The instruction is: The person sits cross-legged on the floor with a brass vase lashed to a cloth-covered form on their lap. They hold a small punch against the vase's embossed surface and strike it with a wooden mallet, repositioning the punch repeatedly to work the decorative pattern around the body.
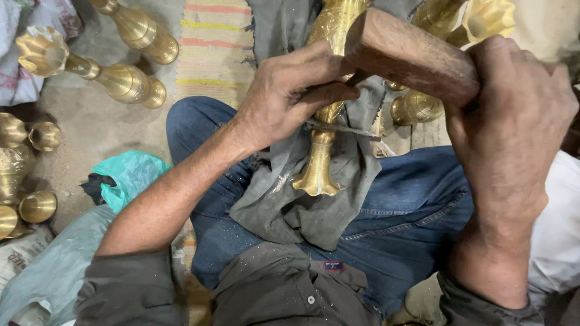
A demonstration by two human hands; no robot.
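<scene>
Seen from above, you sit cross-legged in blue jeans (399,211) with a brass vase (323,127) laid lengthwise across your lap on a grey cloth (290,205), its flared, scalloped foot (315,181) pointing toward your body and its engraved body running away from you under your hands. Your left hand (290,96) rests on the middle of the vase, fingers curled and pressed together, thumb and forefinger pinching a thin dark metal tool (329,90) whose tip sits against the brass surface. Your right hand (513,121) is closed in a full fist around the handle of a wooden mallet (411,51), the block-shaped head poised just above the top of the thin tool and touching or nearly touching it; which of the two cannot be told. A thin metal rod (344,128) lies crosswise on the cloth beneath the vase's neck. Fine metal dust speckles the jeans and the cloth. On the bare floor to your left lie two more tall brass vases (109,72) on their sides, and a cluster of smaller brass pieces (27,175) sits at the far left edge. A crumpled green plastic bag (130,178) lies beside your left knee, and a striped woven mat (211,48) lies beyond your left knee.
</scene>
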